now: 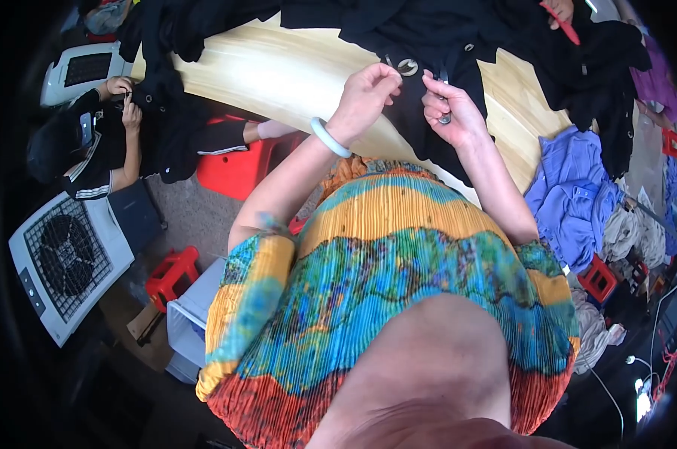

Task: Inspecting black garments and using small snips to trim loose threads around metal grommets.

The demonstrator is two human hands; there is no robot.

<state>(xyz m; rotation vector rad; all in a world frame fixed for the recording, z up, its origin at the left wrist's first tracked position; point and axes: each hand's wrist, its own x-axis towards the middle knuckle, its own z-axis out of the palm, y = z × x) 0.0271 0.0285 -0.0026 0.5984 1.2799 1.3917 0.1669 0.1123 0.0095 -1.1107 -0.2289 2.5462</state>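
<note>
My left hand point(370, 93), with a pale bangle point(328, 138) at the wrist, is closed in a pinch over the wooden table. Whatever its fingertips hold is too small to make out. Opposite it, my right hand point(455, 112) is closed around a slim metal tool that looks like small scissors point(444, 119); shiny parts show above and below the fingers. Between the hands, a small pale ring-shaped thing point(407, 67) rests on a black garment point(409, 123). That black cloth spreads over the table beneath both hands.
Bare wood point(278, 71) shows on the table. A co-worker point(91, 146) sits at left, handling black cloth; another hand point(559, 11) with a red tool is at the far right. Purple cloth point(574, 194) hangs at right. Red stools point(237, 168) and a fan unit point(69, 243) stand left.
</note>
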